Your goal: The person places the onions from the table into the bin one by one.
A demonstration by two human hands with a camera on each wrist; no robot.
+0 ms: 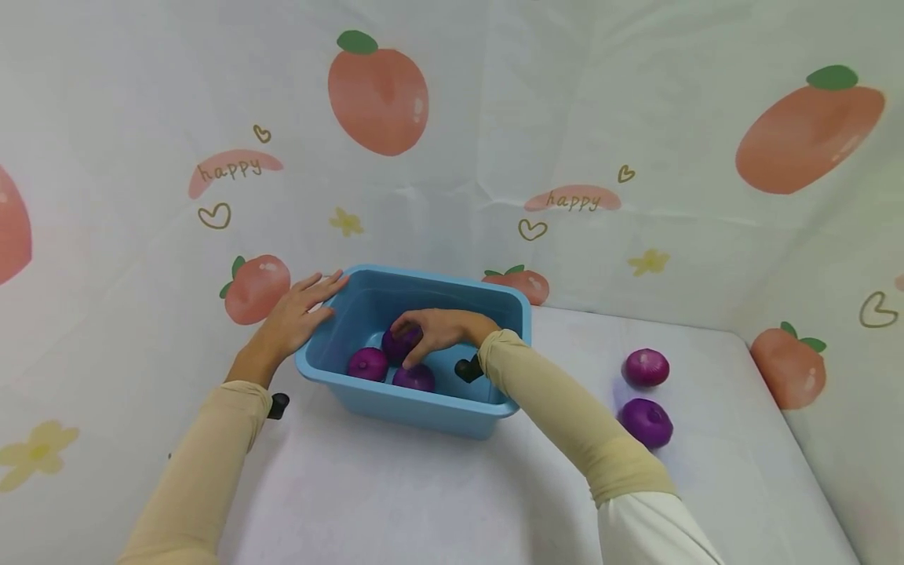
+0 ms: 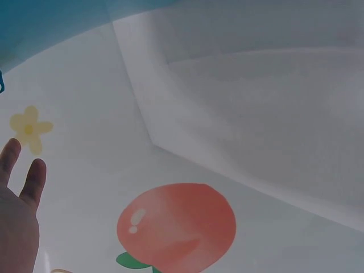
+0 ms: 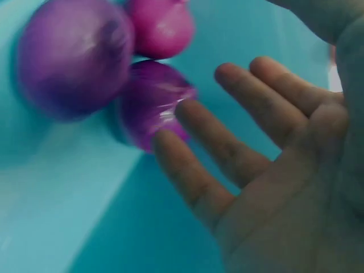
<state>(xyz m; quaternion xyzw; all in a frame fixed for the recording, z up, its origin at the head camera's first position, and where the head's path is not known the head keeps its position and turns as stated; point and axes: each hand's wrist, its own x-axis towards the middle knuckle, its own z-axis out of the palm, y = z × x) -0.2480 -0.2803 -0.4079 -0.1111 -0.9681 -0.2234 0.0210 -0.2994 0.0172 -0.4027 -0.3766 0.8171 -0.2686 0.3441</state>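
A blue plastic bin (image 1: 417, 404) stands on the white table and holds three purple onions: one at the left (image 1: 367, 364), one near the front wall (image 1: 415, 379), and a darker onion (image 1: 390, 346) partly covered by my right hand. My right hand (image 1: 441, 328) reaches inside the bin above these onions. In the right wrist view its fingers (image 3: 227, 145) are spread and loosely bent beside the onions, gripping none; whether a fingertip touches one I cannot tell. My left hand (image 1: 291, 318) rests at the bin's left rim with fingers extended.
Two more purple onions, a rear one (image 1: 646, 367) and a front one (image 1: 646, 423), lie on the table (image 1: 734, 471) right of the bin. A white cloth wall (image 1: 452, 196) with fruit prints rises close behind the bin.
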